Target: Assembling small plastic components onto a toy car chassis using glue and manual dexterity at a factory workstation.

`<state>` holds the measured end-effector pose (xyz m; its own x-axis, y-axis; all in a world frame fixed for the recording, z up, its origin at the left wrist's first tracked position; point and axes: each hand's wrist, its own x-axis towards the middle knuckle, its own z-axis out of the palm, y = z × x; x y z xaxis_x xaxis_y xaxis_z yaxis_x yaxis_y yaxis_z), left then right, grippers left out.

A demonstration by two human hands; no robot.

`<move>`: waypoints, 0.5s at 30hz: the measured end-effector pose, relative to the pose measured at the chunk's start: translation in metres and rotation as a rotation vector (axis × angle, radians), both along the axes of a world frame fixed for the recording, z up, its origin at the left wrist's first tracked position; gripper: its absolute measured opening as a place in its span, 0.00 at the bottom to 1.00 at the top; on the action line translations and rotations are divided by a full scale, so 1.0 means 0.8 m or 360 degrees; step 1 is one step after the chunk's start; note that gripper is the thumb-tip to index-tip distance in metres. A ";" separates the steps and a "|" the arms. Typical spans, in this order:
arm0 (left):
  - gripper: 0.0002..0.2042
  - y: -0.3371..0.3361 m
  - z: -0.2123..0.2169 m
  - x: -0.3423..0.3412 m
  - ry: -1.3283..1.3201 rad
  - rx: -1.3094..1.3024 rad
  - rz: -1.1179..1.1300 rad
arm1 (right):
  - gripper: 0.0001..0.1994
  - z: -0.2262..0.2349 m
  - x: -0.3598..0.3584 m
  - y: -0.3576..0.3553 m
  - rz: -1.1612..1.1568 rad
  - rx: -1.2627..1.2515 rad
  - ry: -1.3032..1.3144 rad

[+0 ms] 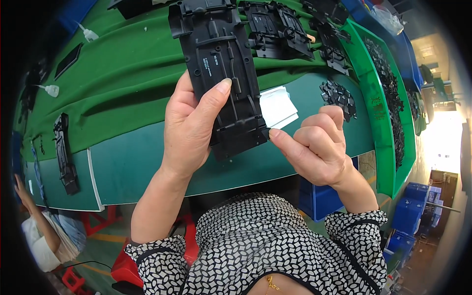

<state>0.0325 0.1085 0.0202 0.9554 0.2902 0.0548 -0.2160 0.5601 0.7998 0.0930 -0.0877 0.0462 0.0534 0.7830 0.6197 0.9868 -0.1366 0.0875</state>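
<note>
My left hand grips a long black moulded plastic panel by its side, the thumb lying across its ribbed face. The panel is held tilted above the table, its lower end toward me. At its lower right corner my right hand is closed, the other fingers curled in. Its thumb tip presses against a small black plastic piece at the panel's edge. Whether that piece is joined to the panel, I cannot tell. White papers lie on the table behind the panel, partly hidden by it.
A heap of small black pieces lies right of the papers. Beyond it stands a green bin holding many more. Similar black panels rest on the green cloth. Another black part lies at left, near a person's arm.
</note>
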 end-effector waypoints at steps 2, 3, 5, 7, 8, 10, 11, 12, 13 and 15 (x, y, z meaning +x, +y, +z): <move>0.11 -0.001 0.000 0.000 -0.0025 0.0027 0.0016 | 0.19 0.001 -0.001 0.000 0.0000 -0.0007 -0.0011; 0.11 0.000 0.000 -0.001 -0.0025 0.0027 0.0015 | 0.19 0.002 -0.001 0.001 0.0001 -0.0014 -0.0022; 0.11 0.000 -0.002 -0.001 -0.0034 0.0050 0.0003 | 0.19 0.001 -0.001 0.000 -0.0004 -0.0010 -0.0022; 0.11 -0.001 -0.001 0.000 -0.0032 0.0060 0.0013 | 0.20 -0.001 -0.001 0.000 -0.0005 -0.0005 -0.0021; 0.11 -0.001 -0.001 0.000 -0.0031 0.0070 0.0025 | 0.18 -0.002 0.000 0.001 -0.0002 0.0024 -0.0027; 0.11 -0.001 -0.002 -0.001 -0.0029 0.0074 0.0022 | 0.16 -0.003 0.000 0.002 0.0002 0.0052 -0.0033; 0.11 -0.001 -0.002 -0.001 -0.0028 0.0077 0.0020 | 0.16 -0.002 0.000 0.002 0.0002 0.0053 -0.0041; 0.11 -0.001 -0.001 -0.001 -0.0028 0.0077 0.0021 | 0.16 -0.002 -0.001 0.003 0.0002 0.0054 -0.0049; 0.11 -0.001 -0.001 -0.001 -0.0030 0.0069 0.0012 | 0.16 -0.003 -0.001 0.002 0.0001 0.0053 -0.0049; 0.11 -0.001 -0.002 -0.001 -0.0033 0.0061 0.0003 | 0.16 -0.003 0.000 0.002 -0.0001 0.0050 -0.0063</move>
